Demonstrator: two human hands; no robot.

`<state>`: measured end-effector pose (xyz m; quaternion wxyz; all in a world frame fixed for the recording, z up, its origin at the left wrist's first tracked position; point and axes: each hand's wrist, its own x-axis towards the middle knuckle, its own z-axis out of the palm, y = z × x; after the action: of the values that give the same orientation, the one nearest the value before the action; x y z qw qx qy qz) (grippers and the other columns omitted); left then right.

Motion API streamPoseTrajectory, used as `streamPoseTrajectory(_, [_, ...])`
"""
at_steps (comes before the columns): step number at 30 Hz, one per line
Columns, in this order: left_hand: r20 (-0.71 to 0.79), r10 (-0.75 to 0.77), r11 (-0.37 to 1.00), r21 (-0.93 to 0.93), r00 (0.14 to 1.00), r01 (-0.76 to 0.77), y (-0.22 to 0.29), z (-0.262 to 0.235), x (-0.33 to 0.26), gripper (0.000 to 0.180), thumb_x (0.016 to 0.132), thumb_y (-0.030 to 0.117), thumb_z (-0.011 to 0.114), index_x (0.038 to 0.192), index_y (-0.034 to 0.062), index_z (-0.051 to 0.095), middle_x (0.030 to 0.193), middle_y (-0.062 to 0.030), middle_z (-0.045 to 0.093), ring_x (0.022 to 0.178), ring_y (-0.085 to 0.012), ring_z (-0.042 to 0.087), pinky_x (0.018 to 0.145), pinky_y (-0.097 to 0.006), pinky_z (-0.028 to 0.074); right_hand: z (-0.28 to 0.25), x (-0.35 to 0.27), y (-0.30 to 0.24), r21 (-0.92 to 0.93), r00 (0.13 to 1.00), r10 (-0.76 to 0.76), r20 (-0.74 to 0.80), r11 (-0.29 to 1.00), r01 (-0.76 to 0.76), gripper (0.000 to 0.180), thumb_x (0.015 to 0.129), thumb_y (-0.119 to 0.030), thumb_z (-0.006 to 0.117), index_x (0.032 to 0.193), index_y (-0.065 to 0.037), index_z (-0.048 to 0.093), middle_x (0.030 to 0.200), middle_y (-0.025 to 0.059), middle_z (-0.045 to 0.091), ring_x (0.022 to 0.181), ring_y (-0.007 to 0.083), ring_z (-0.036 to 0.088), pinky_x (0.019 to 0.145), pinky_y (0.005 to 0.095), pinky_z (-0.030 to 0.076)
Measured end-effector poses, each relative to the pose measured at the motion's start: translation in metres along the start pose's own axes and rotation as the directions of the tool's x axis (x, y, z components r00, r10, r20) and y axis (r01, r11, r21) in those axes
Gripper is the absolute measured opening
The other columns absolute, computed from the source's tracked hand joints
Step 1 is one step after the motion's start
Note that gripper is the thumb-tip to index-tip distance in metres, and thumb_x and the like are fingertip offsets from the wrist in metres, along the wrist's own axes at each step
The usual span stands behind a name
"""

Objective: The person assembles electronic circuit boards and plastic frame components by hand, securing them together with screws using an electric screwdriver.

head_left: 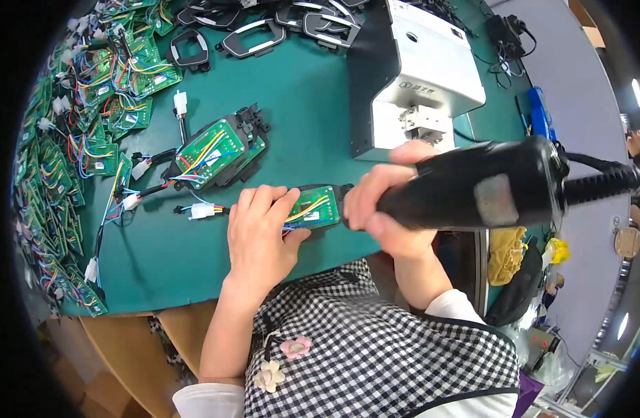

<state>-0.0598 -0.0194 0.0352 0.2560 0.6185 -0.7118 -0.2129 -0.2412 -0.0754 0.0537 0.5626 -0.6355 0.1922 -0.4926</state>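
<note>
My right hand (397, 198) is wrapped round a thick black electric screwdriver (466, 188). Its cable runs off to the right, and its tip is hidden behind my fingers. My left hand (261, 226) grips a green circuit board (318, 207) seated in a black plastic housing, fingers over its left end and thumb along the near edge. Yellow and white wires cross this board, and a white connector (203, 210) trails out on its left. Both hands are close together, with the screwdriver at the housing's right end. Just beyond lie stacked boards in black housings (212, 153).
Loose wired circuit boards (100, 150) heap along the left side. Black frames (254, 38) lie at the back of the green table (292, 104). A white and black metal machine (431, 63) stands back right, near a blue box (541, 115) and a black adapter (508, 35).
</note>
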Motion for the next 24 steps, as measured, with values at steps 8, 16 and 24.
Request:
streamPoseTrajectory(8, [-0.019, 0.003, 1.0, -0.006, 1.0, -0.003, -0.001, 0.001, -0.001, 0.052, 0.052, 0.002, 0.077, 0.101, 0.002, 0.061, 0.099, -0.0092, 0.057, 0.092, -0.0279, 0.051, 0.079, -0.036, 0.042, 0.005, 0.004, -0.005, 0.077, 0.992, 0.029, -0.119, 0.997, -0.02, 0.05, 0.067, 0.007, 0.06, 0.114, 0.005, 0.042, 0.073, 0.0074, 0.056, 0.056, 0.0111, 0.05, 0.054, 0.0225, 0.041])
streamPoseTrajectory(16, [-0.014, 0.019, 1.0, 0.001, 1.0, -0.019, -0.001, 0.002, -0.001, 0.053, 0.052, 0.003, 0.077, 0.102, 0.0022, 0.061, 0.099, -0.0089, 0.056, 0.092, -0.0275, 0.05, 0.079, -0.037, 0.042, 0.006, 0.003, -0.005, 0.174, 0.975, -0.134, -0.175, 0.971, 0.164, 0.064, 0.067, 0.011, 0.057, 0.124, 0.005, 0.028, 0.068, 0.0119, 0.055, 0.056, 0.0165, 0.054, 0.052, 0.0245, 0.045])
streamPoseTrajectory(24, [-0.027, 0.044, 0.999, 0.021, 0.999, -0.044, -0.004, 0.004, 0.0, 0.052, 0.053, 0.006, 0.077, 0.102, 0.0044, 0.06, 0.098, -0.0053, 0.055, 0.092, -0.0245, 0.049, 0.075, -0.036, 0.04, 0.005, 0.006, 0.004, 0.154, 1.0, -0.009, -0.012, 0.988, 0.011, 0.054, 0.069, 0.0, 0.061, 0.118, 0.002, 0.038, 0.073, 0.011, 0.058, 0.056, 0.016, 0.054, 0.056, 0.0273, 0.046])
